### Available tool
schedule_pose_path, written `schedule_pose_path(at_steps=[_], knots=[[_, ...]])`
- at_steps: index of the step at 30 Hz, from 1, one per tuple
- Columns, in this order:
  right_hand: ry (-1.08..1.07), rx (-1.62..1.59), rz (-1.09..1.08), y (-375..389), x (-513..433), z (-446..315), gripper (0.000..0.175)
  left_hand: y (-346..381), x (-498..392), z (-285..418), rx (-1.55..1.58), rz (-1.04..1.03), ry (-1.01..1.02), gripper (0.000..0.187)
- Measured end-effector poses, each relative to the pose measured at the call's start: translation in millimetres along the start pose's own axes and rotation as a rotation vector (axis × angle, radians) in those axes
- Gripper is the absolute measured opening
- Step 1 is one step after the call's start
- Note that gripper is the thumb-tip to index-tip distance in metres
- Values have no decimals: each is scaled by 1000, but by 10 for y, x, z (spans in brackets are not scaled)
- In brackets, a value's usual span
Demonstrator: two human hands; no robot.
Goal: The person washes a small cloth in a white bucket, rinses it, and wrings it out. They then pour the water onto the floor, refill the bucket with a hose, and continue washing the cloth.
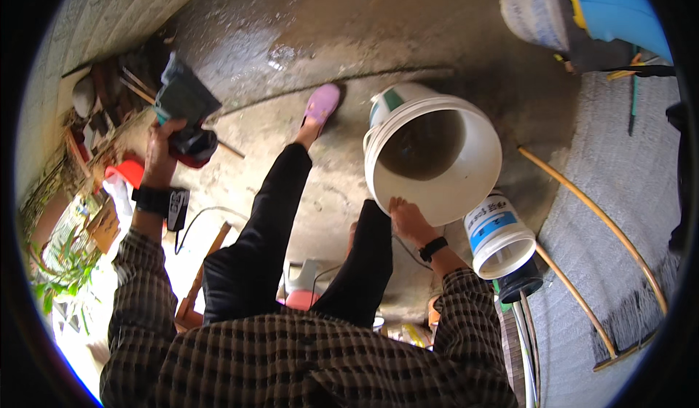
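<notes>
My left hand (pixel 164 140) is raised at the left, closed around a dark grey-green object (pixel 188 102) of unclear kind, with a black and dark red part at its lower end. My right hand (pixel 409 219) grips the near rim of a large white plastic bucket (pixel 437 211). The bucket's mouth faces me, and murky brownish water (pixel 423 146) shows inside. Its wire handle hangs at the left side of the rim. A smaller white and blue bucket (pixel 494 228) is close by my right wrist.
Wet concrete floor (pixel 306 26) lies ahead. Wooden poles (pixel 595 206) lean by the right wall. A white sack-like container and a blue object (pixel 617 4) are at the upper right. Potted plants (pixel 71 266), a red basin (pixel 128 173) and clutter line the left wall. My pink clog (pixel 322 102) is between.
</notes>
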State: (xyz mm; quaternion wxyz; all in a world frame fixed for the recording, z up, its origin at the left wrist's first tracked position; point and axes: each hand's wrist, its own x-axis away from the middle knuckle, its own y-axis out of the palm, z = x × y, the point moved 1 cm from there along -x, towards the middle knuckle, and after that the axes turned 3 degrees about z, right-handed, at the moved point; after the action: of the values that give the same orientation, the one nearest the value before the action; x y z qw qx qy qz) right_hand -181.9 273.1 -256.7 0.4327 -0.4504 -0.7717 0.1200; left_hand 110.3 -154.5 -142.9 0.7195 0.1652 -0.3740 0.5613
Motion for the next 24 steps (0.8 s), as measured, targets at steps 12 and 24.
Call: schedule_pose_path(at_steps=[12,24], knots=[[-74,71,-419,-2008,-222,690,10,-42,-117,-43,-133,151,-98,18],[228,160,-377,-2945,-614,968,16,-402,-332,-209,-170,250,-148,13]])
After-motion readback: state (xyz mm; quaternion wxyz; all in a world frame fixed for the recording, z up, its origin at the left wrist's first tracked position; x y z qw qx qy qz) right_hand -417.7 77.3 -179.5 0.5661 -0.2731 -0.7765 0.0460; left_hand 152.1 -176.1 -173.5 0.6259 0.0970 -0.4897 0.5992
